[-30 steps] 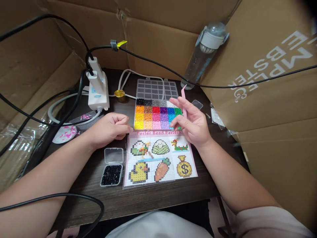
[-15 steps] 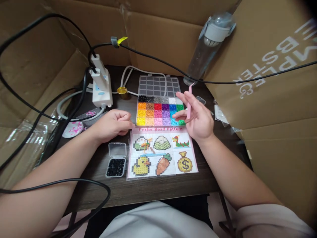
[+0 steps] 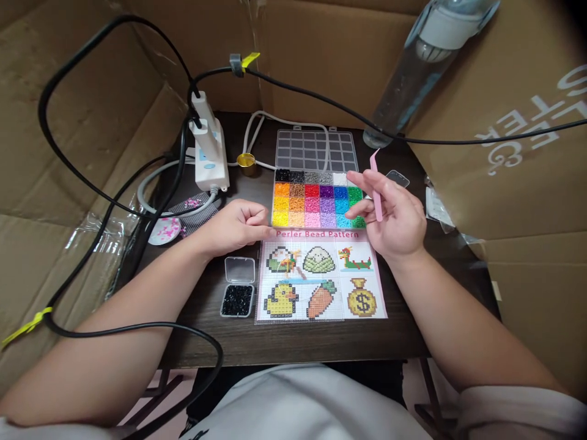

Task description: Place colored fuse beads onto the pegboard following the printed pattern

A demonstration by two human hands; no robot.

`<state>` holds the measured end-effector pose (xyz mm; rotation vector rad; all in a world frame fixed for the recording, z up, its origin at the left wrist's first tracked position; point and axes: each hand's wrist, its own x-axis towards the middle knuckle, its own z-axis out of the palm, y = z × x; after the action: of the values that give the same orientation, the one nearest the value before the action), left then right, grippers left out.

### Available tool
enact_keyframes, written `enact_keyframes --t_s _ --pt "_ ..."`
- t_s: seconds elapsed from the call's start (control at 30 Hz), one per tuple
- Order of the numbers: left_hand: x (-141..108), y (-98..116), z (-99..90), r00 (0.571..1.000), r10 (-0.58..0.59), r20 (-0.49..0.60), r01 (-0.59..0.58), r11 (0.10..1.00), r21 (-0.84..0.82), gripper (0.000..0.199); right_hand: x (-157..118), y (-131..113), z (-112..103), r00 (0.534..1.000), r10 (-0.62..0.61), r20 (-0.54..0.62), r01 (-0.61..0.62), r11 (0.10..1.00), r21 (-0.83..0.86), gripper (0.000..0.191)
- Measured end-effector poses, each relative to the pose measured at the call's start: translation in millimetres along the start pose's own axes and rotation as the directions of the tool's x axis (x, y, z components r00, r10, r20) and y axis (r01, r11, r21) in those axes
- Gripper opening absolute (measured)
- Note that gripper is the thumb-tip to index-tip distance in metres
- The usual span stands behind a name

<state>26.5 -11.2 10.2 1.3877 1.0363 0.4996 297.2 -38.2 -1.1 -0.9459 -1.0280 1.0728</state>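
My left hand (image 3: 238, 225) is curled into a loose fist beside the bead box, its thumb tip at the box's near left corner and the top edge of the pattern sheet. Nothing shows between its fingers. Pink tweezers (image 3: 376, 195) with a bent tip rest upright in my right hand (image 3: 398, 214), which hovers over the box's right side. The bead box (image 3: 273, 205) has its clear lid folded back and several compartments of coloured beads. Below it lies the Perler Bead Pattern sheet (image 3: 339, 302), with loose-looking coloured pieces over its upper left picture.
A small open case of black beads (image 3: 237, 299) sits left of the sheet. Behind stand a white power strip (image 3: 211, 156), a gold cup (image 3: 246, 162) and a clear bottle (image 3: 408, 79). A black cable (image 3: 316, 95) crosses above the table. Cardboard walls (image 3: 316, 49) surround it.
The camera view has swung left, so everything sits further right in the picture. Both hands keep about the same pose, and the tweezers stay in my right hand.
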Motion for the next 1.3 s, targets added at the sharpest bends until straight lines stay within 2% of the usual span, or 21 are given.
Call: enact_keyframes --t_s 0.27,0.4,0.83,1.3 --pt "2.1 -2.1 -0.8 1.000 -0.004 -0.003 0.004 0.997 -0.077 0.051 5.2 7.9 -6.9 0.998 -0.068 0.002 0.068 0.998 -0.008 0.026" --pt "2.6 -3.4 -2.2 1.000 -0.016 0.010 0.017 0.993 -0.120 0.050 4.5 8.6 -7.4 0.998 -0.062 0.013 0.062 0.998 -0.001 0.026" --pt "3.4 -2.0 -5.0 1.000 0.002 -0.030 -0.003 1.000 -0.012 0.054 7.0 12.5 -11.3 0.998 -0.040 0.049 0.040 0.999 0.011 0.029" --pt "0.3 -5.3 -8.5 0.999 -0.024 -0.037 0.023 0.999 -0.039 0.054 4.4 12.7 -7.7 0.999 -0.021 0.026 0.021 1.000 -0.004 0.028"
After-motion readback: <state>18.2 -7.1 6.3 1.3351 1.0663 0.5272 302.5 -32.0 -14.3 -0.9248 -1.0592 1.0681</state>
